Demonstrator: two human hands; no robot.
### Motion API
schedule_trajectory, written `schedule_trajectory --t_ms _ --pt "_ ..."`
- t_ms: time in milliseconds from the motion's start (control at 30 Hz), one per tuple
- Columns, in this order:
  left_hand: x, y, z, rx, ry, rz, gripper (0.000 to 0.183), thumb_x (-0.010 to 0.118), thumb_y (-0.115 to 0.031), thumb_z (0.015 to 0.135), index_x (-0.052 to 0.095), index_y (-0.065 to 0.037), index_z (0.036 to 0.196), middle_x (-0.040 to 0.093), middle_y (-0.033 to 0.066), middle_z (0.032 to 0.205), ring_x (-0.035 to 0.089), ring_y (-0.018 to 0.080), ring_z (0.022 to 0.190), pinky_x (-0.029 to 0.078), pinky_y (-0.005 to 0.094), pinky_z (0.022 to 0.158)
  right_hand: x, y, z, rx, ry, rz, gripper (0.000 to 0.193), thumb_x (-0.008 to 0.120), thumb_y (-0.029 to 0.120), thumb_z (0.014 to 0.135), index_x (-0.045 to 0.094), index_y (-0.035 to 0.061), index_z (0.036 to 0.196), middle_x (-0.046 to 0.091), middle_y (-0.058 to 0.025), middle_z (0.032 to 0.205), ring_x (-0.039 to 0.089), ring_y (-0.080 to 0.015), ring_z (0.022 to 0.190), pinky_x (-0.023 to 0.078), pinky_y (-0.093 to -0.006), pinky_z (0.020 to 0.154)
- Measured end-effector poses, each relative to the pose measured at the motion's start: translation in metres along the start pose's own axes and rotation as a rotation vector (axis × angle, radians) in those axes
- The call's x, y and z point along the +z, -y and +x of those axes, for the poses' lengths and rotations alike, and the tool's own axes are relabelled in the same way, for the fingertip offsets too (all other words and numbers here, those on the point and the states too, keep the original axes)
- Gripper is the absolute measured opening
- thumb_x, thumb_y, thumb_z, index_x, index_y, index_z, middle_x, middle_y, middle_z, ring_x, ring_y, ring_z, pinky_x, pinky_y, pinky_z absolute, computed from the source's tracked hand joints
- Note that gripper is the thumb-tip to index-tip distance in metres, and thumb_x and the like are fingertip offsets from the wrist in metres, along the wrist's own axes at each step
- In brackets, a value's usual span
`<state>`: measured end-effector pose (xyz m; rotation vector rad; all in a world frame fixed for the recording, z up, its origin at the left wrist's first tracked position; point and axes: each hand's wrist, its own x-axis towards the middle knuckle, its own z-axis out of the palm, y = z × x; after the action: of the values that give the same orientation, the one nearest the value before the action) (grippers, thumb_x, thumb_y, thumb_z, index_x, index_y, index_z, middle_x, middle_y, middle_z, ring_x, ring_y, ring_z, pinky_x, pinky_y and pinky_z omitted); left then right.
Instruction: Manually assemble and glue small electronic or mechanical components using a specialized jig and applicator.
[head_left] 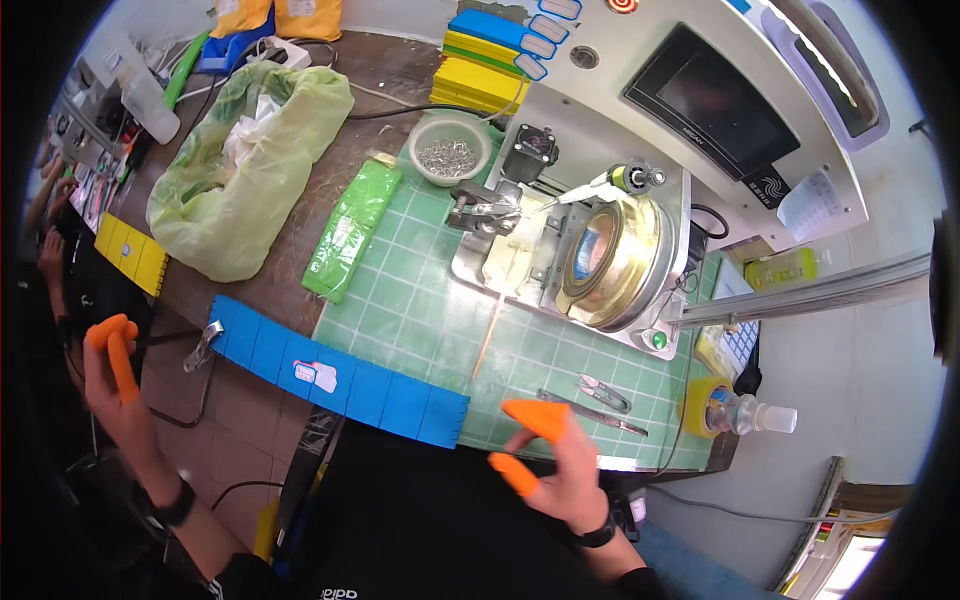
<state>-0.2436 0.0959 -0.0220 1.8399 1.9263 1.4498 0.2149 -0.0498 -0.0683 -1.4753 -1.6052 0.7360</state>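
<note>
From where I stand, the right hand [572,480] hangs at the near edge of the green mat [400,270], thumb and forefinger, both in orange sleeves, spread well apart in an open C; nothing shows between the orange tips. A slim grey metal tool [592,412] lies on the mat just beyond that forefinger and to its right, the small snips [622,405] just past it. A thin orange-brown strand [488,335] runs from the pale block [508,262] of the bench machine [640,342] toward the hand; its near end lies close to the forefinger tip, apart from it. The left hand [122,415] is raised well off to the left, above the tiled floor [235,435], away from these items. Its orange-covered fingers are bent with the tips close together; cannot tell whether they pinch anything. Between the hands, the segmented blue strip [390,385] lies along the front edge, touched by neither.
</note>
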Motion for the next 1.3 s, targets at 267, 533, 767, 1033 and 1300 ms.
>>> schedule_trajectory --t_ms 267,533,767,1033,1300 --pt "0.144 -0.225 -0.033 0.564 1.065 -1.429 0.009 0.078 -0.017 0.096 0.078 -0.009 0.096 0.08 0.0153 0.092 0.073 0.0241 0.066 0.062 0.0318 0.066 -0.065 0.017 -0.001 0.024 -0.334 -0.041 0.017 0.083 0.011 0.085 0.079 0.0009 0.099 0.077 -0.0083 0.082 0.069 -0.0236 0.067 0.052 -0.0306 0.062" --pt "0.174 -0.249 -0.06 0.39 1.262 -1.541 0.031 0.093 -0.019 0.08 0.078 -0.003 0.102 0.075 0.0122 0.092 0.067 0.0235 0.066 0.052 0.0282 0.06 -0.073 -0.013 -0.005 0.166 -0.336 -0.164 0.019 0.082 0.012 0.084 0.08 0.0017 0.1 0.075 -0.0086 0.08 0.069 -0.0257 0.066 0.052 -0.0313 0.062" --pt "0.157 -0.249 -0.036 0.33 0.966 -1.302 0.028 0.091 -0.017 0.081 0.078 -0.003 0.102 0.076 0.0121 0.093 0.066 0.0233 0.065 0.052 0.0289 0.059 -0.064 -0.005 0.025 0.093 -0.209 -0.103 0.02 0.083 0.011 0.088 0.08 0.0024 0.105 0.075 -0.0095 0.084 0.069 -0.0251 0.068 0.052 -0.0328 0.061" --pt "0.16 -0.2 0.038 0.647 0.782 -0.539 0.025 0.084 -0.02 0.078 0.083 -0.001 0.094 0.067 0.0086 0.081 0.058 0.0161 0.07 0.044 0.0296 0.062 -0.012 -0.001 0.084 -0.061 0.086 0.261 0.053 0.082 0.004 0.088 0.067 0.0038 0.138 0.069 -0.0129 0.113 0.067 -0.0236 0.08 0.054 -0.0326 0.071" --pt "0.208 -0.183 0.034 0.758 0.592 -0.118 0.038 0.071 -0.006 0.091 0.075 0.005 0.128 0.061 0.0184 0.13 0.063 0.026 0.1 0.052 0.0341 0.084 0.038 -0.013 0.135 0.264 -0.21 0.776 0.043 0.055 0.015 0.111 0.042 0.0016 0.15 0.052 -0.0051 0.127 0.054 -0.0112 0.097 0.048 -0.0307 0.093"
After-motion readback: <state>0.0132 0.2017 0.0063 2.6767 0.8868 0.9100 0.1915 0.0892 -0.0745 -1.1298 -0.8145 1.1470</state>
